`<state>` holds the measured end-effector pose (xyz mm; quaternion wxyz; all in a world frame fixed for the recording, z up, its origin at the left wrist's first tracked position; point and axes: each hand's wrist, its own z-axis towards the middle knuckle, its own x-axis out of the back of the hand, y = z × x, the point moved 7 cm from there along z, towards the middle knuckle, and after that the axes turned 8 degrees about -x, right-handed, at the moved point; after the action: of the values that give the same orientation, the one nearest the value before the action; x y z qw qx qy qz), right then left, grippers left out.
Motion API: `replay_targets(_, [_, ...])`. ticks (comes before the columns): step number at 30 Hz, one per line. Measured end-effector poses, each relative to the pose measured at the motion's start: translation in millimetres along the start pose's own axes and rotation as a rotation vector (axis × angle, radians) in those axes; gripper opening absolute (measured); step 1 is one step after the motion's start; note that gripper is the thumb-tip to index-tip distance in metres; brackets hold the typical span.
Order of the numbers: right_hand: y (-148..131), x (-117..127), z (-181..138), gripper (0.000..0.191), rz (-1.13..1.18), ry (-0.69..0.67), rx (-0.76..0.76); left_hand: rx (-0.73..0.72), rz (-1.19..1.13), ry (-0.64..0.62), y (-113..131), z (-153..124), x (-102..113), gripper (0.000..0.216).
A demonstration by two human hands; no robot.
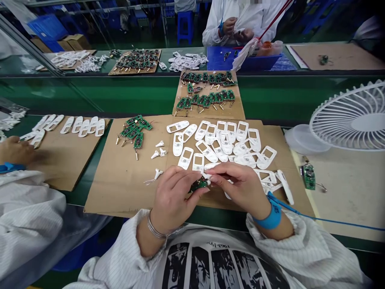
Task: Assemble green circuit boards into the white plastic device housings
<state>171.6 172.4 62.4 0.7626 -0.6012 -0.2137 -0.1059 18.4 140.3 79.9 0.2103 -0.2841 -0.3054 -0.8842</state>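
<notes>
My left hand (pixel 173 194) is closed on a green circuit board (pixel 198 185), low over the front of the cardboard. At the board's right end, my right hand (pixel 240 182) pinches a small white plastic piece (pixel 206 176); the fingertips hide most of it. Both hands meet there. Just beyond them lie several white plastic housings (pixel 185 157) with square windows. To the left of my left hand rest a few white nozzle-like pieces (pixel 155 154), one of them (pixel 158 173) beside a bit of clear film or wire. Farther left is a cluster of green circuit boards (pixel 132 130) with metal tips.
A white fan (pixel 349 120) stands at the right, near a plastic tub (pixel 306 138) and a lone circuit board (pixel 309 176). More boards fill a cardboard sheet (pixel 207 113) ahead. A co-worker's hand (pixel 16 151) works at the left; another person (pixel 240 24) sits opposite.
</notes>
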Motion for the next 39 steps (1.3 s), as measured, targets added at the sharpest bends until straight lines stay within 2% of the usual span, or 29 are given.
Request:
replay_targets(4, [3.7,-4.4,0.3,0.009,-0.004,-0.122,-0.066,0.015,0.030,-0.043,2.9,-0.8,-2.6,0.027])
replay_targets(6, [5.6,-3.5,0.1,0.011,-0.033,-0.100,-0.109,0.006,0.035,-0.063,5.3,-0.9,-4.2,0.025])
replay_targets(9, [2.7,-2.5,-0.6,0.010,-0.073,-0.066,-0.091,-0.014,0.000,-0.051,8.5,-0.6,-4.0,0.024])
replay_targets(13, [3.3,-7.0,-2.9,0.010,0.048,-0.131,-0.114,-0.015,-0.045,-0.010,9.3,0.7,-1.2,0.031])
replay_targets(17, [13.5,-8.6,-8.1,0.017,0.240,-0.045,-0.251,0.069,-0.038,-0.035,3.2,-0.8,-2.3,0.035])
replay_targets(20, [18.2,-14.7,-11.7,0.020,0.301,-0.049,-0.294,0.132,-0.096,-0.062,-1.2,-5.7,-3.9,0.036])
replay_targets(25, [16.3,-14.0,-11.1,0.018,0.211,-0.111,-0.243,0.202,-0.119,-0.103,-5.8,-13.5,-2.2,0.034])
replay_targets(32, [8.7,-15.5,-19.6,0.021,0.048,-0.164,-0.151,0.081,-0.127,-0.106,3.9,-14.2,0.4,0.037])
replay_targets(39, [34.4,-27.0,-29.4,0.027,0.193,-0.248,-0.377,0.239,-0.233,-0.128,-7.2,-29.9,-10.4,0.052])
